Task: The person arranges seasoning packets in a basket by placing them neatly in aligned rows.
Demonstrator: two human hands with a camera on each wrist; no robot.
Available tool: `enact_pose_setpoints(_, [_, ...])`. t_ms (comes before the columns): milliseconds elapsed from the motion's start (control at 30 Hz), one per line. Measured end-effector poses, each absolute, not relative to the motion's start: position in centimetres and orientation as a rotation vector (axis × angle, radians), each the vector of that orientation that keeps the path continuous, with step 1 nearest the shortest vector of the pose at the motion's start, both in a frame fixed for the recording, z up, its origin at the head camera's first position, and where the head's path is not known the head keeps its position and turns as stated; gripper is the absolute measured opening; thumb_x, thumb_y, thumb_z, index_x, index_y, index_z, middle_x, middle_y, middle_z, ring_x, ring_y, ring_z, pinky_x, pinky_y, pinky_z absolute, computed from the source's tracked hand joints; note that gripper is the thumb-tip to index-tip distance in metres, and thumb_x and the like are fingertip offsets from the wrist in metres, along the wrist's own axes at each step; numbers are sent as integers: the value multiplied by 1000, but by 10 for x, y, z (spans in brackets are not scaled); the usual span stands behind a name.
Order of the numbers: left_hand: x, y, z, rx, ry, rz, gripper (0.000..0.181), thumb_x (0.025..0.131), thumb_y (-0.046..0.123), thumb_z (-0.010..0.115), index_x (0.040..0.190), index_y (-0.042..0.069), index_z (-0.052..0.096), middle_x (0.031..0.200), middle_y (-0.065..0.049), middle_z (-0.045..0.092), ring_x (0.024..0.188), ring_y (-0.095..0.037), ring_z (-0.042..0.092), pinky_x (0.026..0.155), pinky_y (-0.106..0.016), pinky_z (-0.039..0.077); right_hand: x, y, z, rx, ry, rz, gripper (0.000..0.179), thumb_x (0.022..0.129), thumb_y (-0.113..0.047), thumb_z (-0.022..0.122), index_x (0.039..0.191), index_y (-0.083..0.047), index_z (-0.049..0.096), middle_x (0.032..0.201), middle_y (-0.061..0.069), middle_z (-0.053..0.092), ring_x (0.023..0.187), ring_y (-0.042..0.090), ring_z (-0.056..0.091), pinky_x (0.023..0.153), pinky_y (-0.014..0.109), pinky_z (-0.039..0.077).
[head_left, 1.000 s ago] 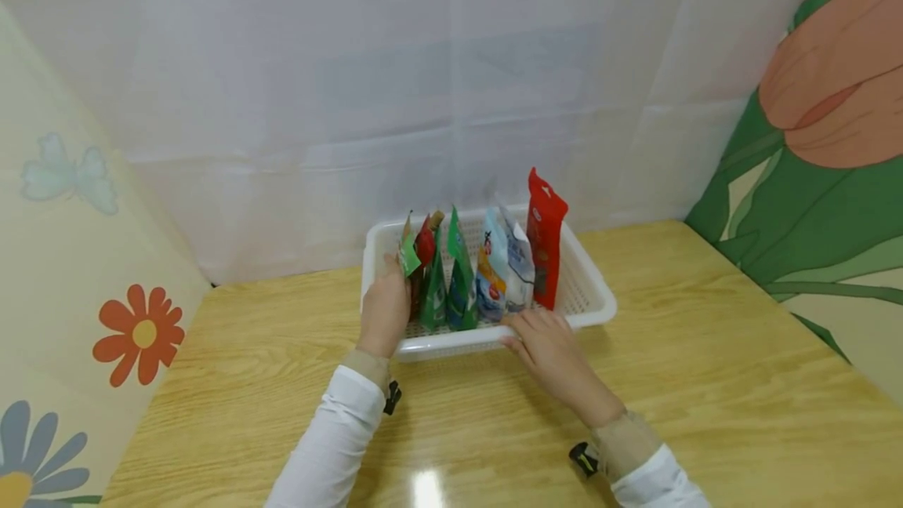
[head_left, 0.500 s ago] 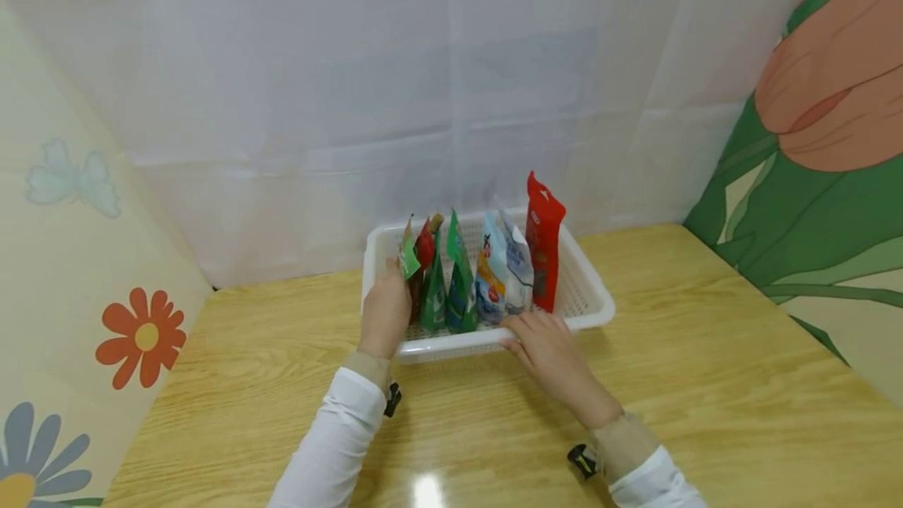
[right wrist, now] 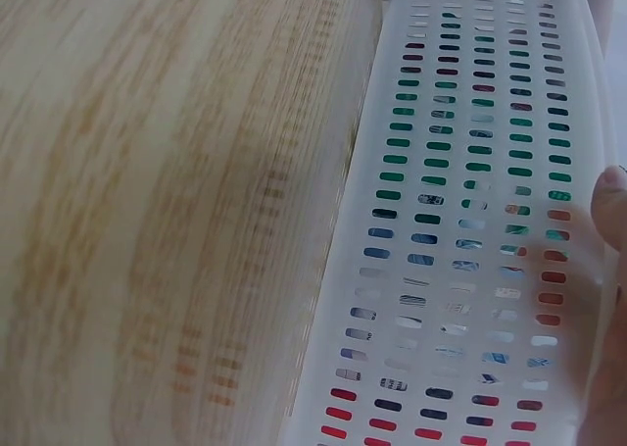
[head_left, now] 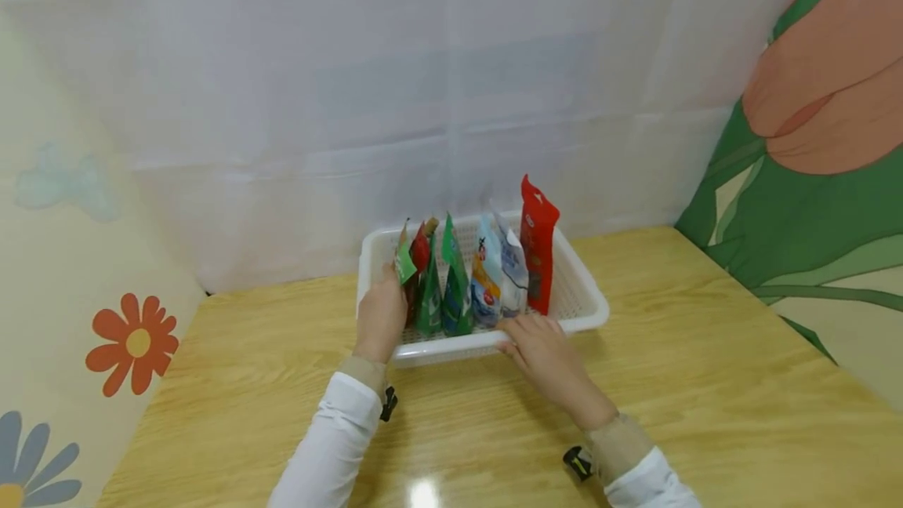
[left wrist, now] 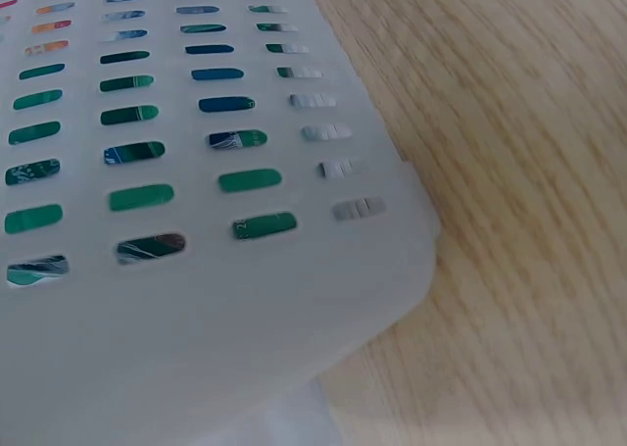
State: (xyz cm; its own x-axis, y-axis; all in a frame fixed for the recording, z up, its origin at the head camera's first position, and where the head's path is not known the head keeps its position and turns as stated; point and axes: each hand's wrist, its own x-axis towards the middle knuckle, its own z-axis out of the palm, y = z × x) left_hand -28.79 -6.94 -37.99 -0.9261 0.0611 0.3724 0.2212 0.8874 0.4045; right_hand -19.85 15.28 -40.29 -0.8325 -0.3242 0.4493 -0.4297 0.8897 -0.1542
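Observation:
A white perforated plastic basket [head_left: 582, 282] stands on the table, holding a row of upright packets. My left hand [head_left: 381, 318] lies over its front left corner, fingers reaching inside beside a light-green-topped packet [head_left: 404, 263]; I cannot tell whether they pinch it. My right hand [head_left: 549, 359] grips the front rim, fingers over the top and thumb outside; the right wrist view shows the thumb [right wrist: 611, 209] against the basket wall. Further right in the row come green packets [head_left: 457, 300], a light blue and orange one [head_left: 487, 281], a white-blue one [head_left: 515, 273] and a tall red one [head_left: 539, 245].
The wooden table [head_left: 466, 429] extends in front of the basket and to both sides. A white sheet [head_left: 296, 116] hangs close behind. Patterned panels with a red flower [head_left: 137, 343] and a large tulip [head_left: 818, 116] border the left and right.
Both hands keep their places at the basket, and the packets stand as before. The whole scene has shifted slightly left and down in the head view.

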Motion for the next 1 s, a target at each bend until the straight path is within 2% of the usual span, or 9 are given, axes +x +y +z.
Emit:
enact_pose_setpoints(533, [-286, -71, -380, -223, -2701, -660, 31, 96, 9, 49, 121, -10, 51, 78, -27, 68, 68, -39, 67, 56, -48, 53, -200, 153, -408, 556, -2600, 340, 23, 91, -26, 61, 107, -10, 63, 99, 3, 67, 97, 23, 59, 91, 41, 43])
enact_pose_setpoints(733, [-286, -71, -380, -226, -2707, -677, 25, 95, 9, 51, 113, -8, 53, 78, -26, 67, 69, -39, 67, 57, -48, 53, -200, 153, -409, 558, -2599, 342, 23, 91, -26, 60, 107, -9, 63, 99, 3, 67, 98, 24, 59, 92, 41, 43])
enact_pose_setpoints(1000, [-287, -71, -377, -199, -2739, -721, 23, 97, 14, 49, 108, -5, 57, 86, -26, 69, 78, -41, 68, 64, -51, 53, -200, 154, -409, 567, -2585, 337, 24, 92, -28, 59, 106, -9, 63, 99, 4, 67, 98, 24, 60, 91, 41, 43])
